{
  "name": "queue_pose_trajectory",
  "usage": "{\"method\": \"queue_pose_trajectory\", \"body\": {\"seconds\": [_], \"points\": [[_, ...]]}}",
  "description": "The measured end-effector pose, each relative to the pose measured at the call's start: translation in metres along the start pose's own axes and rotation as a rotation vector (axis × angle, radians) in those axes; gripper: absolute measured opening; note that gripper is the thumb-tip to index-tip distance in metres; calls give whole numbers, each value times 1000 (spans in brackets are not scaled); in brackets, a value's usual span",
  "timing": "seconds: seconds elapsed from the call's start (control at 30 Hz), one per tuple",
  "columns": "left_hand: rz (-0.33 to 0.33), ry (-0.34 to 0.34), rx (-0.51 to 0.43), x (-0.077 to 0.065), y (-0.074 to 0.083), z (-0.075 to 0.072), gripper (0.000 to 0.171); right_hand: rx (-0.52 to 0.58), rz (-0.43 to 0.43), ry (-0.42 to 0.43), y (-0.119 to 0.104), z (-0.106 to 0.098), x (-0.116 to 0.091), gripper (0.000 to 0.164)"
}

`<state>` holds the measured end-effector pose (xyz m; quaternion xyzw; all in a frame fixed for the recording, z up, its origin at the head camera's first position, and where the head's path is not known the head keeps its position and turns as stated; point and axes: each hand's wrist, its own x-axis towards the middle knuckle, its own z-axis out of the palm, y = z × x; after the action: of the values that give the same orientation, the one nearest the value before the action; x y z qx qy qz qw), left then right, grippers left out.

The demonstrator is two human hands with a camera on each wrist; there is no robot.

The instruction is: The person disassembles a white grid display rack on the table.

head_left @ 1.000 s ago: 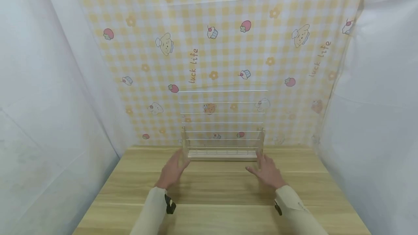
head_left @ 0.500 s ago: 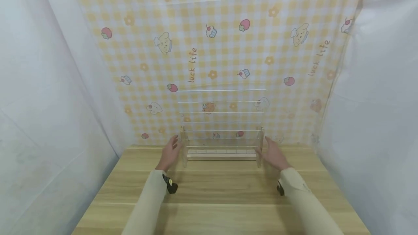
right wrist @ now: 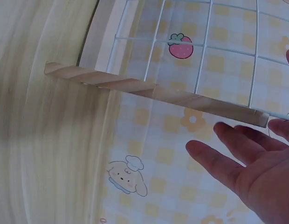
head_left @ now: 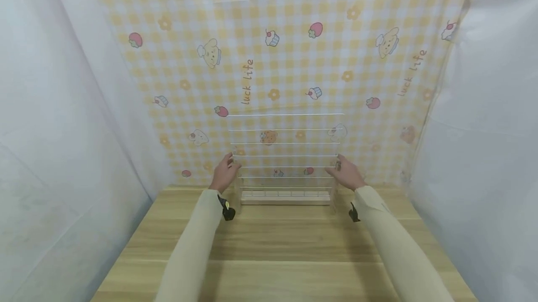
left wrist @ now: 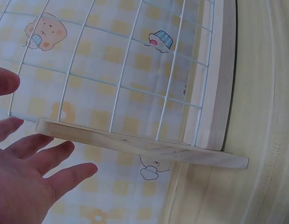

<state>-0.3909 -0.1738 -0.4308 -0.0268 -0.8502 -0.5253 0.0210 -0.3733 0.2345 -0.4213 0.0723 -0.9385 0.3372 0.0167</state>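
A white wire grid rack (head_left: 286, 199) with a wooden base stands upright at the back of the table. Beside its left wooden side post (left wrist: 121, 141) is my left hand (head_left: 224, 173), fingers spread and fairly straight around the post's upper end, the thumb on the grid side. My right hand (head_left: 349, 173) is at the top of the right wooden side post (right wrist: 158, 97), its fingers extended along the outer side and its thumb mostly cut off in the right wrist view. Neither hand visibly grips the rack; whether fingertips touch it is hard to tell.
The wood-grain table (head_left: 281, 241) ends at a yellow checked cloth (head_left: 290, 68) with cartoon prints, close behind the rack. White sheets hang on the left (head_left: 63, 120) and right (head_left: 483, 129). Dark straps sit on both wrists.
Both hands have moved up and away from me, from the lower sides of the rack to the upper ends of its side posts. The rack stays in place.
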Motion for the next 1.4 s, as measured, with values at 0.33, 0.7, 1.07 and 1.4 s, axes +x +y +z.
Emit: {"method": "queue_pose_trajectory", "body": {"seconds": [0.33, 0.7, 1.07, 1.4], "points": [[-32, -25, 40, -6, -11, -6, 51, 45, 32, -48, 7, 15, -3, 82], [44, 26, 39, -28, -34, -16, 38, 66, 39, -78, 7, 28, -7, 79], [117, 77, 63, -58, -35, -21, 35, 87, 56, -158, 3, 23, 7, 88], [116, 71, -7, -80, -39, -23, 26, 69, 35, -222, -16, 18, 13, 92]]}}
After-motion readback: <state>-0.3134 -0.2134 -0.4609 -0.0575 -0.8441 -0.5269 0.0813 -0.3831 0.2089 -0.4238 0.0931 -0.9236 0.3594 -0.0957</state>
